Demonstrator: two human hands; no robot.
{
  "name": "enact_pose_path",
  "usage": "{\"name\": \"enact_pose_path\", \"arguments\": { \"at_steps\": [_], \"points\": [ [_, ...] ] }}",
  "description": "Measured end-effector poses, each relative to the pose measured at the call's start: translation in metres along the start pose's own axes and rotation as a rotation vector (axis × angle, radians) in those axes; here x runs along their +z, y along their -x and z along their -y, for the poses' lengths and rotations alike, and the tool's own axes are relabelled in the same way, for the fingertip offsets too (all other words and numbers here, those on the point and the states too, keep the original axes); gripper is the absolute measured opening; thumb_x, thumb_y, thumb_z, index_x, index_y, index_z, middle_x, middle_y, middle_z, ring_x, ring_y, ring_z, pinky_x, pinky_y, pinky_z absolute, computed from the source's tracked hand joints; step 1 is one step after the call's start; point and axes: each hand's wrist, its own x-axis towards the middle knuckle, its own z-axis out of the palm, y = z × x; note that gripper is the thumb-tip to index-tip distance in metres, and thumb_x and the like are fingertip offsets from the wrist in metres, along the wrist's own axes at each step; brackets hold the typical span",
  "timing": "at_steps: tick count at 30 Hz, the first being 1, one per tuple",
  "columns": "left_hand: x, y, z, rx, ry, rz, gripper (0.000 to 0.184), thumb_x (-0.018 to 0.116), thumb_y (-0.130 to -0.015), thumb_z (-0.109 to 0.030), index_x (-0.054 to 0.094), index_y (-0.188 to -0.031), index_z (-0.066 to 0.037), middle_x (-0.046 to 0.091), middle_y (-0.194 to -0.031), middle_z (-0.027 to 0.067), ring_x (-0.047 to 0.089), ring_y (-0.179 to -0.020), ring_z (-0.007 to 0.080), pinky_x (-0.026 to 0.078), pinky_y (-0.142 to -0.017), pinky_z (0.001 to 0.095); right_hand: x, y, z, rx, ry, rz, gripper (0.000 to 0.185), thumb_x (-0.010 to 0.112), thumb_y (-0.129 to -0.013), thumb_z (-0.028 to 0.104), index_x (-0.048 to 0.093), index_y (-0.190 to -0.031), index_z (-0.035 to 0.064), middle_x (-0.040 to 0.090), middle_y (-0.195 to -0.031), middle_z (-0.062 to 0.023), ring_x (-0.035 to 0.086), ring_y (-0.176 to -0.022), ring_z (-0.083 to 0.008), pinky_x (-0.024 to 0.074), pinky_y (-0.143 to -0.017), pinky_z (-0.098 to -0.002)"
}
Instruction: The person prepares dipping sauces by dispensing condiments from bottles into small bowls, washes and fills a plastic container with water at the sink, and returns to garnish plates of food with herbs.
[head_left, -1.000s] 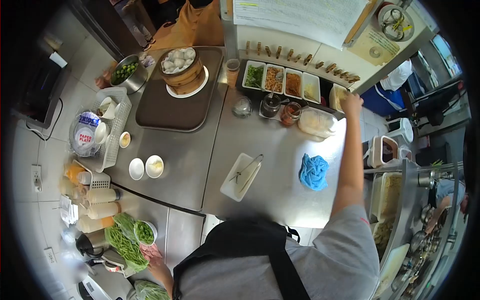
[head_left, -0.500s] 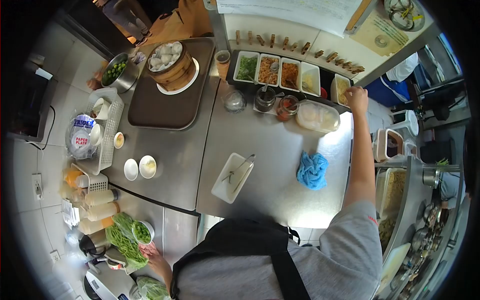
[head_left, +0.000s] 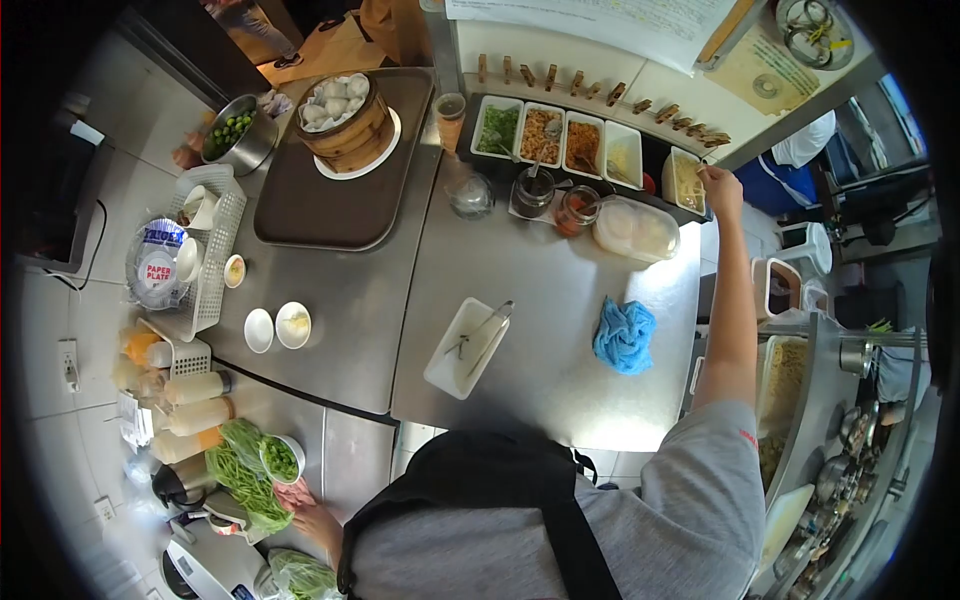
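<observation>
My right hand [head_left: 722, 192] is at the right edge of a white container of pale yellow food [head_left: 684, 182], its fingers pinched together; what they hold is too small to make out. At the lower left, my left hand [head_left: 308, 512] touches something pink [head_left: 293, 494], just below a white bowl of chopped greens [head_left: 282, 457] and beside a bag of long green vegetables [head_left: 245, 480]. Four white trays of toppings [head_left: 543, 134] stand left of my right hand. Below them are a dark jar [head_left: 532, 190], a red jar [head_left: 577, 208] and a lidded plastic box [head_left: 635, 230].
A white tray with tongs [head_left: 468, 350] and a blue cloth [head_left: 625, 337] lie on the steel counter. A bamboo steamer [head_left: 345, 125] of dumplings sits on a brown tray [head_left: 322, 218]. Two small white bowls [head_left: 258, 330], squeeze bottles [head_left: 200, 387] and a basket [head_left: 215, 275] are left.
My right hand has lifted slightly from over the pale food container to its right edge, fingers still together. My left hand stays by the greens bowl. The view has shifted a little.
</observation>
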Motion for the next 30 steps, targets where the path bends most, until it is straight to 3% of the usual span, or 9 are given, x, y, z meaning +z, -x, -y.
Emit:
{"name": "enact_pose_path", "arguments": {
  "at_steps": [12, 14, 16, 18, 19, 22, 24, 27, 30],
  "points": [
    [-0.003, 0.009, 0.002, -0.093, 0.221, 0.097, 0.053, 0.056, -0.088, -0.028, 0.038, -0.122, 0.008, 0.046, -0.117, 0.0300, 0.047, -0.108, 0.0456, 0.038, -0.097, 0.0522, 0.012, 0.004, -0.006, 0.203, -0.088, -0.176, 0.032, 0.065, -0.080, 0.041, 0.073, -0.099, 0.0169, 0.070, -0.088, -0.0130, 0.068, -0.086, -0.0297, 0.0520, -0.079, -0.0377],
    [-0.013, 0.011, 0.003, -0.081, 0.302, 0.092, 0.059, 0.055, -0.089, -0.030, 0.034, -0.129, 0.007, 0.045, -0.121, 0.0311, 0.046, -0.111, 0.0461, 0.036, -0.099, 0.0523, 0.002, 0.005, 0.003, 0.301, -0.167, -0.274, 0.039, 0.064, -0.079, 0.046, 0.073, -0.100, 0.0151, 0.069, -0.087, -0.0156, 0.068, -0.085, -0.0277, 0.0514, -0.076, -0.0359],
    [-0.015, 0.020, -0.003, -0.034, 0.366, -0.015, 0.064, 0.054, -0.089, -0.031, 0.031, -0.136, 0.005, 0.044, -0.124, 0.0312, 0.044, -0.114, 0.0464, 0.035, -0.100, 0.0520, -0.009, -0.003, 0.013, 0.234, -0.618, -0.411, 0.032, 0.067, -0.082, 0.036, 0.074, -0.096, 0.0066, 0.072, -0.084, -0.0067, 0.064, -0.070, -0.0168, 0.0483, -0.069, -0.0294],
    [0.020, 0.024, 0.008, 0.086, 0.324, -0.324, 0.068, 0.054, -0.088, -0.033, 0.029, -0.142, 0.000, 0.046, -0.126, 0.0285, 0.044, -0.115, 0.0459, 0.034, -0.102, 0.0508, -0.049, 0.011, 0.071, 0.244, -1.086, -0.239, 0.033, 0.067, -0.087, 0.029, 0.068, -0.109, 0.0049, 0.067, -0.090, -0.0019, 0.048, -0.068, -0.0061, 0.0385, -0.062, -0.0219],
    [-0.033, 0.017, -0.006, -0.055, 0.465, -0.031, 0.064, 0.055, -0.087, -0.033, 0.035, -0.138, 0.001, 0.047, -0.126, 0.0282, 0.043, -0.117, 0.0452, 0.033, -0.102, 0.0500, -0.068, 0.021, 0.109, 0.191, -1.231, -0.182, 0.033, 0.066, -0.088, 0.027, 0.067, -0.111, 0.0032, 0.066, -0.093, -0.0024, 0.048, -0.072, -0.0056, 0.0385, -0.064, -0.0211],
    [-0.007, 0.012, -0.004, -0.140, 0.377, -0.118, 0.044, 0.055, -0.084, -0.030, 0.047, -0.113, 0.003, 0.050, -0.105, 0.0262, 0.048, -0.102, 0.0431, 0.038, -0.092, 0.0488, -0.102, 0.056, 0.222, -0.053, -1.569, 0.026, 0.029, 0.063, -0.091, 0.021, 0.065, -0.110, 0.0000, 0.065, -0.094, -0.0038, 0.048, -0.076, -0.0049, 0.0392, -0.069, -0.0211],
    [-0.008, 0.010, -0.006, -0.169, 0.386, -0.218, 0.034, 0.055, -0.080, -0.027, 0.046, -0.097, 0.001, 0.047, -0.099, 0.0232, 0.046, -0.098, 0.0407, 0.038, -0.088, 0.0478, -0.100, 0.084, 0.294, -0.194, -1.566, 0.134, 0.028, 0.061, -0.092, 0.023, 0.065, -0.109, 0.0008, 0.064, -0.096, -0.0032, 0.048, -0.076, -0.0048, 0.0394, -0.069, -0.0215],
    [-0.013, 0.012, -0.010, -0.235, 0.474, -0.234, 0.031, 0.055, -0.080, -0.025, 0.047, -0.096, 0.000, 0.046, -0.098, 0.0207, 0.045, -0.095, 0.0390, 0.037, -0.084, 0.0469, -0.072, 0.148, 0.411, -0.381, -1.314, 0.279, 0.024, 0.059, -0.091, 0.022, 0.067, -0.105, 0.0047, 0.065, -0.094, 0.0004, 0.053, -0.081, -0.0079, 0.0419, -0.076, -0.0229],
    [-0.019, 0.012, -0.011, -0.278, 0.565, -0.304, 0.028, 0.055, -0.079, -0.024, 0.049, -0.096, -0.001, 0.047, -0.099, 0.0188, 0.044, -0.094, 0.0380, 0.036, -0.083, 0.0474, -0.029, 0.235, 0.513, -0.475, -1.358, 0.775, 0.025, 0.062, -0.090, 0.021, 0.067, -0.108, 0.0044, 0.065, -0.097, 0.0019, 0.051, -0.080, -0.0057, 0.0402, -0.073, -0.0209]
  ]
}}
